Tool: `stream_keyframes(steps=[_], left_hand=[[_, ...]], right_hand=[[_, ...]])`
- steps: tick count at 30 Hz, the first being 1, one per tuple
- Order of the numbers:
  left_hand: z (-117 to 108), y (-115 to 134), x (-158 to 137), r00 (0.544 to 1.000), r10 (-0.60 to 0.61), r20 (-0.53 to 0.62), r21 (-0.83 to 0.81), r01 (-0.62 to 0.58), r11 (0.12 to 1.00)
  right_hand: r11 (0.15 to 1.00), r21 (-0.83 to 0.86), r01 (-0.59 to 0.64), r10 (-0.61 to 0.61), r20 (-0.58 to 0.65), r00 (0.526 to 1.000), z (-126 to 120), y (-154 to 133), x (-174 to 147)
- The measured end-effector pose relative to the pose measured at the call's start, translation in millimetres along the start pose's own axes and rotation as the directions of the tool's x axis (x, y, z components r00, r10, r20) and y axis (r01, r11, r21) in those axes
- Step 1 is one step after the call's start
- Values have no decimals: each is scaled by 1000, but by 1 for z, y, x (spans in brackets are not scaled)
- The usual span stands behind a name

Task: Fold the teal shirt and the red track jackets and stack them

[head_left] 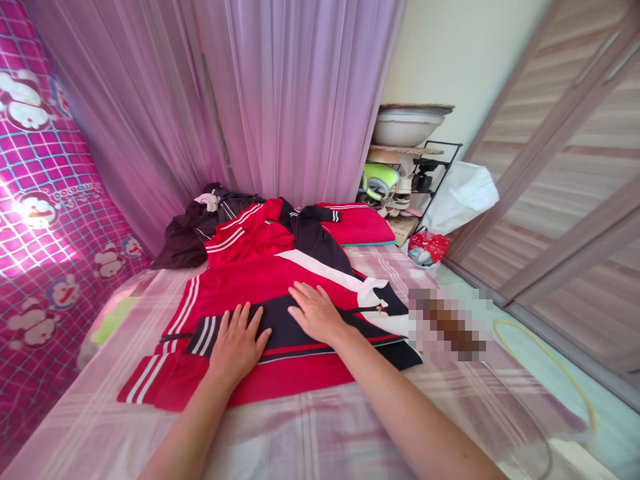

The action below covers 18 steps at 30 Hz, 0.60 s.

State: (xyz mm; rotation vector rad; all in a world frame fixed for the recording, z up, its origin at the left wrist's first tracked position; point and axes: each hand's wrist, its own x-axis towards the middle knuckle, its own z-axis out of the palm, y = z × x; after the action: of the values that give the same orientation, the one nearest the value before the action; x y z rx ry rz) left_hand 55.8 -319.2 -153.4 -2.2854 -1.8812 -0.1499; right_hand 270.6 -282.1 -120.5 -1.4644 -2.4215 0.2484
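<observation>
A red, black and white track jacket (250,287) lies spread on the bed, its collar end to the right and its striped hem to the left. One black sleeve is folded lengthwise along the near side of the body. My left hand (240,340) rests flat on that sleeve beside its white-striped cuff, fingers spread. Farther right, my right hand (315,312) lies on the same sleeve with its fingers apart, near the zip. The other black sleeve (320,237) stretches away toward the back.
Behind the jacket sit a dark heap of clothes (185,230) and a folded red garment (357,223). Plaid cloth covers the bed (300,440). A shoe rack (423,193) with a basin (410,125) stands back right, near a white bag (463,197) and wooden wardrobe doors (560,187).
</observation>
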Motion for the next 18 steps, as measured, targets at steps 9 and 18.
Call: stream_keyframes(steps=[9,18], left_hand=[[2,-2,-2,1000,-14,-22,-40,14,999],[0,-1,0,999,-22,23,-27,23,999]], right_hand=[[995,-84,-52,62,119,991,21,24,-3],[982,-152,-111,121,57,991,7,73,-39]])
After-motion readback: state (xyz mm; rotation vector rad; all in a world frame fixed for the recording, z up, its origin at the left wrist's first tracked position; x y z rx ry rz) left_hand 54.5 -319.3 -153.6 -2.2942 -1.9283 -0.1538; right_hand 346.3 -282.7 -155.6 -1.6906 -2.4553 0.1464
